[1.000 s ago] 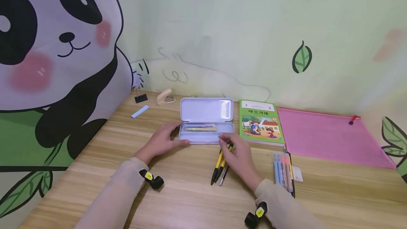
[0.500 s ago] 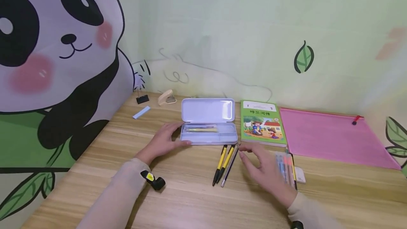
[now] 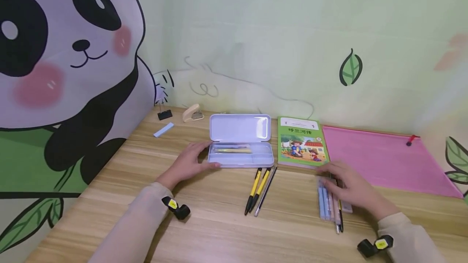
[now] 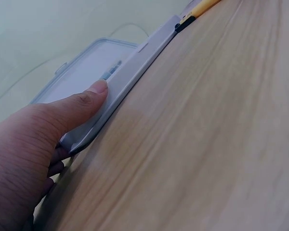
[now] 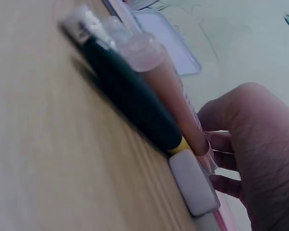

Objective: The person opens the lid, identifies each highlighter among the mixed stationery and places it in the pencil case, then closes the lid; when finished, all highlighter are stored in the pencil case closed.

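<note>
Pens (image 3: pixel 329 202) lay in a small bundle on the tabletop (image 3: pixel 204 230), in front of the pink folder (image 3: pixel 380 159) and well to the right of the open pencil case (image 3: pixel 241 149). Their long axes ran roughly toward and away from the person, side by side. The right hand (image 3: pixel 351 188) lay over the far end of the bundle, fingers loosely curled down onto it; whether it already pinched a pen I could not tell. From the right wrist view, an orange pen (image 5: pixel 168 91) and a black-and-yellow one (image 5: pixel 130 101) lay touching, with a white eraser (image 5: pixel 195 185) just beside them. The left hand (image 3: pixel 190 161) gripped the left end of the pencil case, thumb (image 4: pixel 82 103) along its front edge. Three more pens (image 3: pixel 260 190) lay between the two hands. The green book (image 3: pixel 301 143) bore Chinese characters too small to read.
</note>
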Demonstrator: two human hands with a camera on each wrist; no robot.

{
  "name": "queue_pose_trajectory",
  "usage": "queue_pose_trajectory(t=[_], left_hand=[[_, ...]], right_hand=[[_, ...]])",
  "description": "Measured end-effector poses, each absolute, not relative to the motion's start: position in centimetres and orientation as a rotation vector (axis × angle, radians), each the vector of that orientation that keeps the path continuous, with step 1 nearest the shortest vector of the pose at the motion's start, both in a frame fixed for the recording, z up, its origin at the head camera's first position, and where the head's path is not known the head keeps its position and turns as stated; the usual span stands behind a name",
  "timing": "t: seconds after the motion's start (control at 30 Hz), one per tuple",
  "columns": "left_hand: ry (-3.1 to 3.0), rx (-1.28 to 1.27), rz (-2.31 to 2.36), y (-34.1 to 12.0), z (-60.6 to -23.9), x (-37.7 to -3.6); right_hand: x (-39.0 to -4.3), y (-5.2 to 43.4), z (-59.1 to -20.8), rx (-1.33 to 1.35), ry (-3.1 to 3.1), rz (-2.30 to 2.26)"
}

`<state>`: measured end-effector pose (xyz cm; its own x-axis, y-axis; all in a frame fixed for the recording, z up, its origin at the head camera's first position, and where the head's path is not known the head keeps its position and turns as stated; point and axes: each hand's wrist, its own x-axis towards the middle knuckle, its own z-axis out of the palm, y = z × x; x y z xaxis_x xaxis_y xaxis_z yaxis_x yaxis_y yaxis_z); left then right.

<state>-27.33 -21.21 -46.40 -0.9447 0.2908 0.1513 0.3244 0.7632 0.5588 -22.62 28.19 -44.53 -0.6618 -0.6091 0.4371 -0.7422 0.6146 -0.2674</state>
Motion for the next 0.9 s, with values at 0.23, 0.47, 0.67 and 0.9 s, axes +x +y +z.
queue_pose_trajectory(t=[0.23,0.47,0.67,0.9], left_hand=[[-2.911,-0.496,-0.931,-21.2,-46.4,-27.5],[-2.906,-0.502,-0.931,-21.3,-46.8,-27.6],[-2.909,-0.494,-0.944,-21.3,-47.0,-27.5],[-2.9,-0.496,-0.943,-21.4,-46.9,-27.7]], right_hand=[[-22.8,27.9,-45.1,1.156,-2.519,0.671],[-22.8,27.5,-45.8,1.128,-2.521,0.695],[-22.6,27.3,-46.4,1.006,-2.605,0.686],[-22.5,27.2,-46.3,0.988,-2.594,0.711]])
